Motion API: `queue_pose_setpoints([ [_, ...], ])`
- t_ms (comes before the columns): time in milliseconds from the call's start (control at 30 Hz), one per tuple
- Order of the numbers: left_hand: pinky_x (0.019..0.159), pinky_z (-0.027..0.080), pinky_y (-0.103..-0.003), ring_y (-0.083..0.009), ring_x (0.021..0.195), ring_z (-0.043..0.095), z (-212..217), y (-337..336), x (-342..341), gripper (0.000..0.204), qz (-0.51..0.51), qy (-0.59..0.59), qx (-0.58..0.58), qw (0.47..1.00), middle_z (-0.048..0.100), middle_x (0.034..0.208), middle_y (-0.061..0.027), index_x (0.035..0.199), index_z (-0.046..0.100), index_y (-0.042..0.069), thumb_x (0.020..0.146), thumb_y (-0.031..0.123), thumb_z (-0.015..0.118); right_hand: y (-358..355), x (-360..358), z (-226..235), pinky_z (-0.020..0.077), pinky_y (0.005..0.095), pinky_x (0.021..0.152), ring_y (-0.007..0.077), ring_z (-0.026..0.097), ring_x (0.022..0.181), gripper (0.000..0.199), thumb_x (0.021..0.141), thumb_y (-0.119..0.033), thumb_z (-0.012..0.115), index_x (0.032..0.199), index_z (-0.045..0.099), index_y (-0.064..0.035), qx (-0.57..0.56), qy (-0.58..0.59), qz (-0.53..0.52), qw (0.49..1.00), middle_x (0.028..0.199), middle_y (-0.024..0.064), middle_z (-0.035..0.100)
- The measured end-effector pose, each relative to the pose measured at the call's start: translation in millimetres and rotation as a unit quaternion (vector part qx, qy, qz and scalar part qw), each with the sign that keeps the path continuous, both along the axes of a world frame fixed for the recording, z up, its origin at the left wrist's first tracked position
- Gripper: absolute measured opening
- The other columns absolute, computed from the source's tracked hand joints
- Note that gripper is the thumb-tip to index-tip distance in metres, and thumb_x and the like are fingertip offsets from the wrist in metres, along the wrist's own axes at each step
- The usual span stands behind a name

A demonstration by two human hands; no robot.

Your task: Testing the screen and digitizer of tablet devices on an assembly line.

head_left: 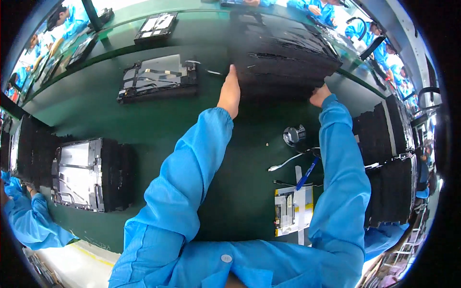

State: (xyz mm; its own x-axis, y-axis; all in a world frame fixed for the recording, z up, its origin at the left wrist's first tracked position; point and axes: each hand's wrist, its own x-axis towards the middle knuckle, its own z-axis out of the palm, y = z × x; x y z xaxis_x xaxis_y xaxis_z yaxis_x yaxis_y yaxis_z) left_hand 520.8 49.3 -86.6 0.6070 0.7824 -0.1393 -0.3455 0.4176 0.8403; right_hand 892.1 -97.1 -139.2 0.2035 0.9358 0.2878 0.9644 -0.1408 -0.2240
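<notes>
Apparently steadying or shifting the blurred black stack (288, 69) at the far side of the green table (245, 177), between left hand (229, 92) and right hand (319, 96); cannot tell finger closure on either; probably calls next for even support from both sides

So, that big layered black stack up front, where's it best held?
Probably by its left and right sides, low down, one palm coming in from each side. The layered black stack is broad and boxy, and its layers may slip, so pressing inward should suit it. The left hand is at its left side, the right hand at its near right corner.
</notes>
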Motion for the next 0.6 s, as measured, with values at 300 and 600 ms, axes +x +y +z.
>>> queue_pose_setpoints([
  [300,0.106,0.017,-0.032,-0.0194,0.128,0.027,-5,-7,-3,0.066,0.016,-0.05,-0.035,0.998,0.03,0.141,-0.0088,0.136,0.03,0.003,0.091,0.05,0.034,-2,-64,35,0.0348,0.0371,0.098,0.0263,0.049,0.111,0.049,0.073,-0.006,0.058,0.12,0.049,-0.0085,0.158,0.619,-0.043,0.768,0.122,0.0076,0.053],
  [600,0.099,0.032,-0.032,-0.0198,0.114,0.046,93,-64,-55,0.038,0.067,-0.09,0.018,0.994,0.051,0.123,-0.004,0.124,0.046,0.011,0.097,0.032,0.029,-32,-167,147,0.0344,0.0402,0.098,0.0239,0.05,0.109,0.039,0.083,-0.035,0.057,0.115,0.056,-0.0127,0.255,0.718,-0.074,0.644,0.118,0.0021,0.057],
])
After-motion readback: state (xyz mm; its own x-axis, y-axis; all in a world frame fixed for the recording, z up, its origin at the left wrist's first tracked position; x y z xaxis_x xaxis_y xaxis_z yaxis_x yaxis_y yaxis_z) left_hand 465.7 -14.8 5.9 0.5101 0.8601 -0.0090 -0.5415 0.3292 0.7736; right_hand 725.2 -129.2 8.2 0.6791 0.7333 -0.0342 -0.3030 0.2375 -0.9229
